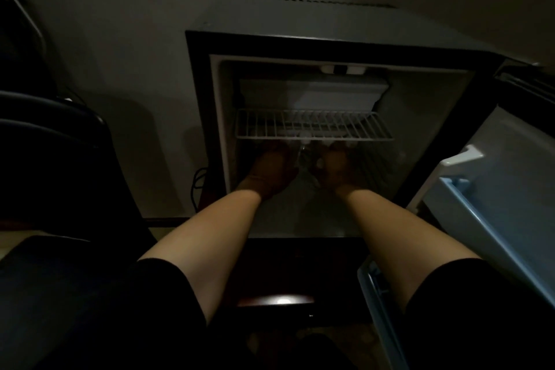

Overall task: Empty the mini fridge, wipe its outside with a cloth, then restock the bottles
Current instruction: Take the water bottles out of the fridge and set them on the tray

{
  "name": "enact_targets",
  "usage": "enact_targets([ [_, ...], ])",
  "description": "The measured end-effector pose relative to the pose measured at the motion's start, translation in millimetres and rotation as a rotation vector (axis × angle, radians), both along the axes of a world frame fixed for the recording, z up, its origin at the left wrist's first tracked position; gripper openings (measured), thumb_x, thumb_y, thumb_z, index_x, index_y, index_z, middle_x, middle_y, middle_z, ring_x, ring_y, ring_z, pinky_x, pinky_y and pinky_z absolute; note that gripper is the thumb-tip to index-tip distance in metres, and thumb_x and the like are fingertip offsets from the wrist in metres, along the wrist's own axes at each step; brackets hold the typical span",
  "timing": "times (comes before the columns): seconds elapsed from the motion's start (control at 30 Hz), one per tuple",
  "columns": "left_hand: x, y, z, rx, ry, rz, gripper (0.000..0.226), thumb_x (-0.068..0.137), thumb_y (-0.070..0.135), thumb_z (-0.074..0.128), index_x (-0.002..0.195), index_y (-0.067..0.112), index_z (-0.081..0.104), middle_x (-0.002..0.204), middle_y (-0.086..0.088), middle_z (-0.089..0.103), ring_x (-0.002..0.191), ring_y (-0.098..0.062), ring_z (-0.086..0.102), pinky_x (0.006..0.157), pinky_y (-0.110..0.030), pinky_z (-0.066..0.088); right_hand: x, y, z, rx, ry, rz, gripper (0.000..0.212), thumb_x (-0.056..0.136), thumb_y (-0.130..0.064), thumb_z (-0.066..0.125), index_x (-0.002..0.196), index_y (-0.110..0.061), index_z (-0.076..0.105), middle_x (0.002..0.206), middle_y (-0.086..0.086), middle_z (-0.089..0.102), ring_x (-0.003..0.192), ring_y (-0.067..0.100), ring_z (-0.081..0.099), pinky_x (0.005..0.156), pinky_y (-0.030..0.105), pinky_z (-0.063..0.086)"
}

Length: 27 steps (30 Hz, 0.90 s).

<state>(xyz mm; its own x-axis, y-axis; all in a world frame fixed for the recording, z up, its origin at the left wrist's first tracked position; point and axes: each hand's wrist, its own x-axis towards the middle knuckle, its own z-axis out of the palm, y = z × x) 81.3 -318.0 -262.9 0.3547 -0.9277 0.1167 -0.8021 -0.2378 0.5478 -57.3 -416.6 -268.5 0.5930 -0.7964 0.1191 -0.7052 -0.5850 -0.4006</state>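
While the mini fridge [339, 48] stands with its door [495, 177] swung open to the right, both arms reach deep into the lower compartment, under the white wire shelf [312, 128]. The left hand [271, 170] and the right hand [333, 171] lie side by side in the dim back of the cabinet, close together but apart, with something pale and glassy, probably bottles [304, 156], showing between and just above them; it is too dark and blurred to count them or to be sure of their shape. Whether the fingers of either hand are curled round a bottle or lie loose cannot be told, since they are lost in shadow beneath the shelf. Above the shelf sits the small white freezer box [312, 93]. Black sleeves cover the upper arms. A dark chair [54, 141] stands to the left of the fridge, against the wall.
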Motion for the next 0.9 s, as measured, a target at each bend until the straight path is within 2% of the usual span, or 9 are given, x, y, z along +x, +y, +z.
enact_targets([
  [0.07,-3,7,10,0.044,0.046,-0.008,0.04,0.101,0.033,0.052,0.137,0.015,0.053,0.14,-0.014,0.053,0.126,-0.032,0.051,0.106,-0.037,0.039,-1,11,9,0.092,-0.028,-0.005,0.047,0.098,-0.019,0.059,0.143,-0.011,0.048,0.149,0.018,0.044,0.138,0.036,0.039,0.116,0.046,0.03],
  [0.13,-5,14,18,0.093,0.078,-0.024,0.044,0.101,0.04,0.049,0.139,0.018,0.051,0.142,-0.011,0.051,0.127,-0.031,0.051,0.105,-0.036,0.04,-4,22,19,0.186,-0.042,-0.027,0.044,0.097,-0.019,0.061,0.139,-0.01,0.052,0.144,0.017,0.049,0.132,0.034,0.047,0.112,0.041,0.037],
  [0.23,-12,31,32,0.129,0.044,-0.035,0.051,0.099,0.043,0.051,0.144,0.019,0.047,0.147,-0.011,0.046,0.13,-0.032,0.048,0.107,-0.036,0.039,-10,44,38,0.306,0.047,-0.051,0.041,0.097,-0.026,0.062,0.135,-0.013,0.054,0.14,0.015,0.051,0.126,0.033,0.051,0.103,0.04,0.043],
  [0.3,-21,43,37,0.169,0.007,-0.037,0.051,0.099,0.042,0.049,0.144,0.018,0.046,0.147,-0.013,0.045,0.129,-0.032,0.049,0.105,-0.036,0.04,-16,62,51,0.329,0.152,-0.029,0.044,0.097,-0.027,0.061,0.137,-0.012,0.052,0.142,0.016,0.05,0.127,0.034,0.05,0.105,0.04,0.042],
  [0.4,-35,62,44,0.226,-0.005,-0.019,0.044,0.096,0.047,0.049,0.132,0.022,0.053,0.136,-0.012,0.055,0.116,-0.034,0.058,0.096,-0.04,0.05,-32,87,60,0.371,0.204,0.015,0.039,0.093,-0.024,0.065,0.129,-0.013,0.056,0.129,0.014,0.058,0.117,0.032,0.057,0.099,0.038,0.048],
  [0.5,-46,80,48,0.266,-0.044,-0.046,0.034,0.092,0.041,0.056,0.119,0.021,0.059,0.123,-0.009,0.06,0.107,-0.03,0.061,0.091,-0.04,0.053,-49,110,63,0.308,0.142,0.027,0.026,0.087,-0.022,0.069,0.11,-0.012,0.064,0.112,0.012,0.064,0.105,0.031,0.063,0.089,0.038,0.053],
  [0.63,-60,111,53,0.294,-0.092,0.011,0.025,0.094,0.045,0.05,0.101,0.023,0.06,0.104,-0.002,0.062,0.092,-0.023,0.063,0.084,-0.041,0.056,-65,137,69,0.231,0.102,0.031,0.023,0.09,-0.027,0.068,0.107,-0.014,0.062,0.107,0.0,0.048,0.1,0.021,0.057,0.088,0.034,0.05],
  [0.77,-79,145,60,0.249,-0.11,0.052,0.021,0.092,0.045,0.052,0.093,0.024,0.053,0.102,0.002,0.049,0.088,-0.018,0.056,0.078,-0.039,0.053,-87,156,73,0.216,0.028,0.077,0.023,0.088,-0.025,0.071,0.106,-0.014,0.064,0.108,-0.002,0.047,0.099,0.019,0.057,0.088,0.034,0.051],
  [0.9,-105,185,64,0.25,-0.101,0.12,0.024,0.091,0.048,0.052,0.095,0.024,0.053,0.105,0.001,0.047,0.091,-0.02,0.055,0.079,-0.04,0.053,-115,178,82,0.183,-0.03,0.121,0.023,0.087,-0.025,0.071,0.106,-0.012,0.067,0.11,0.0,0.049,0.098,0.018,0.058,0.089,0.035,0.051],
])
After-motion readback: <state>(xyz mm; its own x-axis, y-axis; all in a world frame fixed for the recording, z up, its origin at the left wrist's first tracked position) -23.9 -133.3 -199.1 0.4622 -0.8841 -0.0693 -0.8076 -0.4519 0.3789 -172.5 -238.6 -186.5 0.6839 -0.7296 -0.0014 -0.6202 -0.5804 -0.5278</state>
